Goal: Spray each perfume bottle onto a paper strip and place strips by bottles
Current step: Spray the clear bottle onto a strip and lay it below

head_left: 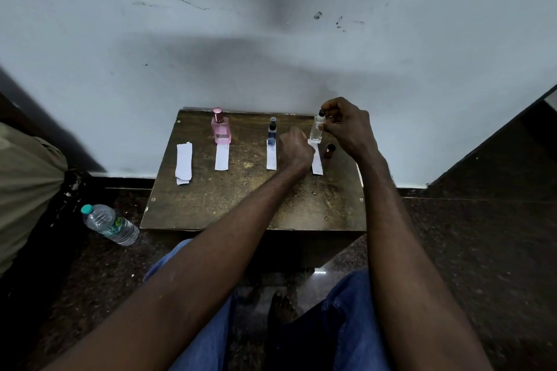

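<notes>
On a small brown table (235, 205) stand a pink perfume bottle (221, 127), a small dark blue bottle (272, 131) and a clear bottle (317, 129). My right hand (346, 126) grips the clear bottle near its black spray top. My left hand (294, 149) pinches the top of a white paper strip (317, 163) just below that bottle. One strip (222, 157) lies in front of the pink bottle, another strip (271, 156) in front of the blue one. A small dark cap or vial (329, 150) stands right of the held strip.
A stack of spare paper strips (184, 163) lies at the table's left edge. A plastic water bottle (110, 224) lies on the dark floor to the left. The pale wall (271, 39) rises directly behind the table. My knees in blue jeans are below.
</notes>
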